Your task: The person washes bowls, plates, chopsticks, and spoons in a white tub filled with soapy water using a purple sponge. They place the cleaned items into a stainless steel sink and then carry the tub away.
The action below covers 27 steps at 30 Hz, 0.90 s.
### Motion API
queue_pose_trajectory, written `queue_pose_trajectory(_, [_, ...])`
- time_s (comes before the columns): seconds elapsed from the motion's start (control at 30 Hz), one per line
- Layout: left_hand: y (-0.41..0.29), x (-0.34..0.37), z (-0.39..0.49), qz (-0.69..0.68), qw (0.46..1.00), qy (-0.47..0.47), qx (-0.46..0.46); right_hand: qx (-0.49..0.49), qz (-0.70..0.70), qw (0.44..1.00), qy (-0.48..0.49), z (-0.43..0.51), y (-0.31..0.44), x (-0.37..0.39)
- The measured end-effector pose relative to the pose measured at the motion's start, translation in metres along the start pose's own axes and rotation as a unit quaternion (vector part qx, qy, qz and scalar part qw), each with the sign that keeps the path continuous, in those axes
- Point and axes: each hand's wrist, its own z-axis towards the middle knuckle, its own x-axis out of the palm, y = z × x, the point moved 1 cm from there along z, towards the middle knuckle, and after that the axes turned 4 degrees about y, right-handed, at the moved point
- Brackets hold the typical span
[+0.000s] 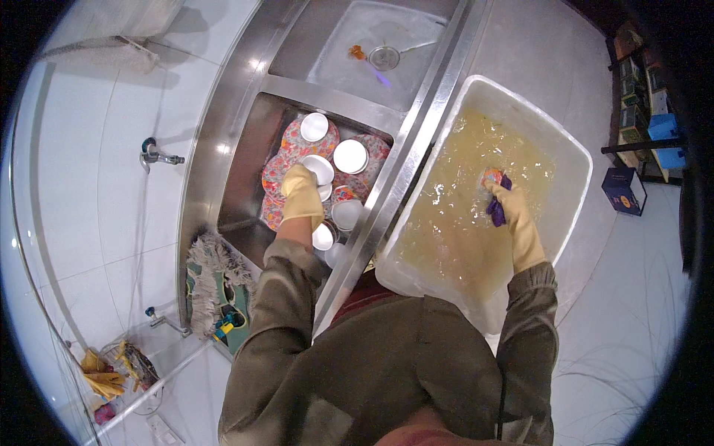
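My left hand (299, 192), in a cream rubber glove, reaches into a steel sink basin (240, 195) and grips a white bowl (319, 168) by its rim. Under and around it lie several floral-patterned plates (307, 139), with more white bowls (350, 156) on them. My right hand (510, 203), gloved alike, is over cloudy yellowish water in a large white plastic tub (574, 223). It holds a purple cloth (495, 211). At its fingertips an orange floral-patterned piece (492, 177) shows at the water's surface; the rest of that piece is hidden.
Another sink basin (340, 83) has orange scraps (357, 53) beside its drain (385, 58). A wall tap (162, 158) juts out at left. A grey mop head (209, 279) lies at the sink's near-left corner. To the right are a dark box (623, 191) and a shelf rack (641, 148).
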Motion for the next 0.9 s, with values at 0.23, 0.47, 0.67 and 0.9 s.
queue_pose_trajectory(0.23, [-0.003,0.016,0.058,-0.105,0.994,-0.011,0.032,0.006,0.247,0.968,-0.031,-0.093,0.005,0.054])
queue_pose_trajectory(0.47, [-0.070,-0.058,-0.063,-0.391,0.859,-0.130,0.302,-0.008,0.239,0.971,-0.013,-0.124,0.009,0.077])
queue_pose_trajectory(0.67, [-0.097,-0.039,-0.269,-0.250,0.819,0.051,0.514,-0.079,0.121,0.989,-0.008,-0.124,-0.002,0.086])
queue_pose_trajectory(0.9, [-0.120,0.055,-0.330,-0.205,0.829,0.065,0.517,-0.193,-0.129,0.972,-0.044,-0.154,-0.027,0.098])
